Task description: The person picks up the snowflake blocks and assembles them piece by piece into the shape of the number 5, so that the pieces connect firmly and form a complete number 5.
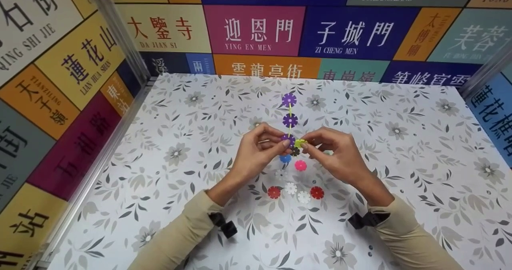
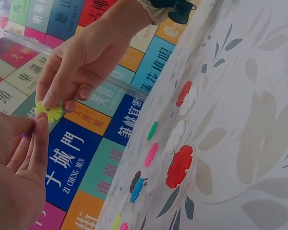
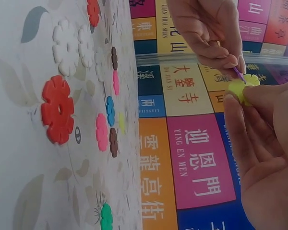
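Note:
A chain of notched plastic snowflake discs, purple ones (image 1: pixel 290 120) joined edge to edge by yellow-green ones seen side-on, extends away from my hands in the head view. My left hand (image 1: pixel 258 148) pinches the nearest purple disc (image 1: pixel 287 140) between thumb and fingers. Between the thumb and fingertips of my right hand (image 1: pixel 340 150) is a loose-looking yellow-green disc (image 3: pixel 245 88). Its edge meets the purple disc's edge in the right wrist view, the two discs crosswise. Both hands are raised above the table, fingertips close together.
On the flower-patterned tablecloth (image 1: pixel 172 114) lie scattered discs: red (image 1: pixel 274 192), white (image 1: pixel 304 197), pink (image 1: pixel 300 165), blue (image 1: pixel 285 158), and green (image 3: pixel 106 216), plus brown (image 3: pixel 114 142). Panels with printed lettering (image 1: pixel 256 30) stand behind the table and at its sides.

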The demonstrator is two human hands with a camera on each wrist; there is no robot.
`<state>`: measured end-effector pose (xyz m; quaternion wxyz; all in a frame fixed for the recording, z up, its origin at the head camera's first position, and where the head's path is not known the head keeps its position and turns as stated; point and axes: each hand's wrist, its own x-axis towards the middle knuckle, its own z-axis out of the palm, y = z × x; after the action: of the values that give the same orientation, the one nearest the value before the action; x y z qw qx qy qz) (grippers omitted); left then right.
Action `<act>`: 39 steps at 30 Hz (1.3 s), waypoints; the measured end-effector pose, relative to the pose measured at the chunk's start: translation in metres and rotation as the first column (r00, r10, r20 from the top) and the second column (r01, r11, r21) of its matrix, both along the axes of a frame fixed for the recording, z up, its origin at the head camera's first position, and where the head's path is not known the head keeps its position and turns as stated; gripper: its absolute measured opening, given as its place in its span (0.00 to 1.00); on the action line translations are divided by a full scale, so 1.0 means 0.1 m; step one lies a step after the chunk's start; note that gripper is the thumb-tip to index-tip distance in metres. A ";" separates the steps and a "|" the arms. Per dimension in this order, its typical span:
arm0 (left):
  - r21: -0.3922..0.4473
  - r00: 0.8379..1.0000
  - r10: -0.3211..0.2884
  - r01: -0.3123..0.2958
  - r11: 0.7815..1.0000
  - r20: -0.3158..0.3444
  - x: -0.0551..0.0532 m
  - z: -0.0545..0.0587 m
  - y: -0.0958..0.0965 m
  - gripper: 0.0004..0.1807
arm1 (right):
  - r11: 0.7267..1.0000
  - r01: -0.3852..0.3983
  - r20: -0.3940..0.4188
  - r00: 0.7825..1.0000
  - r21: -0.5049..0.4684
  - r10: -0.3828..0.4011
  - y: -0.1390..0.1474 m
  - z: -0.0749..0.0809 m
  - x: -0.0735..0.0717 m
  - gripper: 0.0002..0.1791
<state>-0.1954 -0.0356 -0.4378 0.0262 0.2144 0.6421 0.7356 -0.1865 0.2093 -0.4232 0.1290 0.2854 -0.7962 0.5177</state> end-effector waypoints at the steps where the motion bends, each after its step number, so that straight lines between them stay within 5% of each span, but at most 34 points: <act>1: 0.002 1.000 0.003 -0.003 1.000 -0.001 0.00 0.00 0.00 0.13 | 1.000 0.004 -0.016 1.000 0.001 -0.004 0.00 -0.01 0.00 0.08; 14: -0.003 0.999 -0.001 0.001 1.000 -0.032 0.02 0.02 -0.01 0.10 | 0.998 0.050 -0.172 0.984 0.046 -0.042 -0.04 -0.04 0.01 0.07; 30: 0.103 0.999 -0.050 0.048 0.994 0.022 0.03 -0.02 0.01 0.10 | 0.993 0.070 -0.354 0.935 0.099 -0.030 -0.08 -0.01 0.06 0.07; 39: 0.200 0.992 -0.056 0.033 0.979 0.111 0.04 0.01 0.02 0.11 | 0.980 0.115 -0.529 0.848 0.160 -0.013 -0.12 0.06 0.10 0.11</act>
<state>-0.1915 -0.0332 -0.4372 0.0586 0.1873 0.5582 0.8062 -0.1770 0.1971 -0.4170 0.3318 0.3998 -0.7843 0.3390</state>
